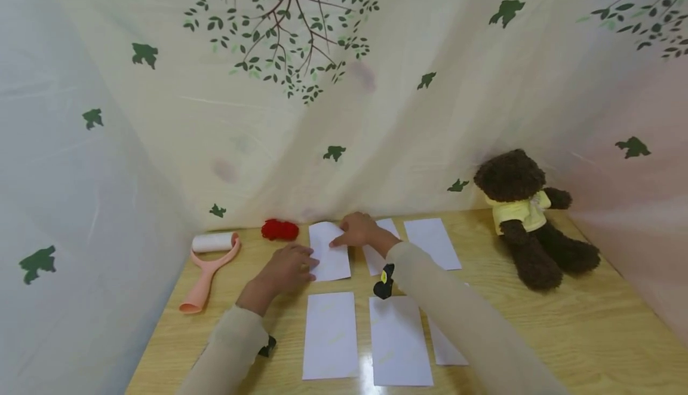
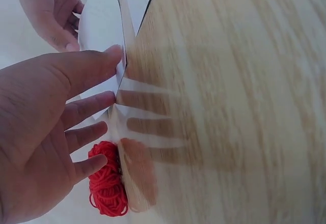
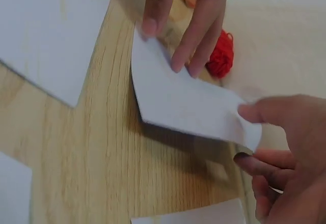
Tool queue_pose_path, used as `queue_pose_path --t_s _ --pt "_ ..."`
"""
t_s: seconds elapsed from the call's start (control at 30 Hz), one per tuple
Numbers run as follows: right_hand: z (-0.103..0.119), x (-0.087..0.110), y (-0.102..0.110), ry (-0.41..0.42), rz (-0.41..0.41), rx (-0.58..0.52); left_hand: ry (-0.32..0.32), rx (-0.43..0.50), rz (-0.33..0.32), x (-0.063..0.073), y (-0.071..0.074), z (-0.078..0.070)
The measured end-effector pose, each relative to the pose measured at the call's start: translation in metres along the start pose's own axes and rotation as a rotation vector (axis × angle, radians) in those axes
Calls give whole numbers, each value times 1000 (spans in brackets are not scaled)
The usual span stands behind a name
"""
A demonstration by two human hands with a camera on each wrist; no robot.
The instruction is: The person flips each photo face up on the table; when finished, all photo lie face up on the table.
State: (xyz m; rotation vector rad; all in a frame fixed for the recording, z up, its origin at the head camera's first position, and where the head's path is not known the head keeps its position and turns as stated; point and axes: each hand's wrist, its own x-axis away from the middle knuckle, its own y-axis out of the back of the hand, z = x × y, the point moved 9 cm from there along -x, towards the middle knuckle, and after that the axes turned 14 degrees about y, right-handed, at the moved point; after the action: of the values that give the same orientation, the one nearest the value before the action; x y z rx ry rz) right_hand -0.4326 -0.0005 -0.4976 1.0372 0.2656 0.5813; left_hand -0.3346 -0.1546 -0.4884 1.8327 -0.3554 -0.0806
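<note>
A white paper sheet (image 1: pixel 329 257) at the back of the table has its far end bent upward. My right hand (image 1: pixel 361 229) pinches that raised end, thumb above and fingers beneath, as the right wrist view shows with the right hand (image 3: pixel 293 152). Along the sheet's left edge, my left hand (image 1: pixel 287 268) touches it with fairly straight, spread fingers. In the left wrist view the left hand (image 2: pixel 46 117) has thumb and fingertips at the edge of the sheet (image 2: pixel 102 30). A red yarn bundle (image 1: pixel 279 229) lies just beyond the left hand.
More white sheets lie in two rows, including a front left one (image 1: pixel 330 335), a front middle one (image 1: pixel 400 341) and a back right one (image 1: pixel 432 242). A pink-handled lint roller (image 1: pixel 203 281) lies at left. A brown teddy bear (image 1: pixel 518 216) sits at right against the patterned curtain (image 1: pixel 376 144).
</note>
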Motion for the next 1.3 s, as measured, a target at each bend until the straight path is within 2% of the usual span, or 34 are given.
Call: queue_pose_path --t_s 0.2,0.27,0.37,0.47,0.6,0.7,0.8,0.9,0.97,1.03,1.17,1.3 --pt "2 7 13 -56 -292 -465 42 15 -11 -4 2 -2" --pt "6 10 15 -56 -360 -601 83 35 -13 -7 3 -3" --pt "15 12 17 -54 -404 -720 176 78 -3 -13 4 -6" --pt "25 13 23 -39 -427 -737 233 150 -6 -21 7 -13" --pt "35 12 29 4 -430 -770 260 281 -59 -30 18 -19" --pt "39 13 29 29 -408 -792 292 387 -136 -32 29 -13" --pt "39 14 22 43 -353 -734 352 434 -189 -31 34 0" --pt "37 15 12 78 -275 -547 406 386 -166 -30 27 12" --pt "38 16 2 111 -194 -414 440 327 -109 -29 17 20" --pt "39 17 -9 141 -119 -336 474 268 -46 -28 7 26" --pt "42 21 -21 166 -25 -334 534 157 37 -25 -8 36" --pt "34 26 -10 183 -98 -438 568 98 56 -23 -13 39"
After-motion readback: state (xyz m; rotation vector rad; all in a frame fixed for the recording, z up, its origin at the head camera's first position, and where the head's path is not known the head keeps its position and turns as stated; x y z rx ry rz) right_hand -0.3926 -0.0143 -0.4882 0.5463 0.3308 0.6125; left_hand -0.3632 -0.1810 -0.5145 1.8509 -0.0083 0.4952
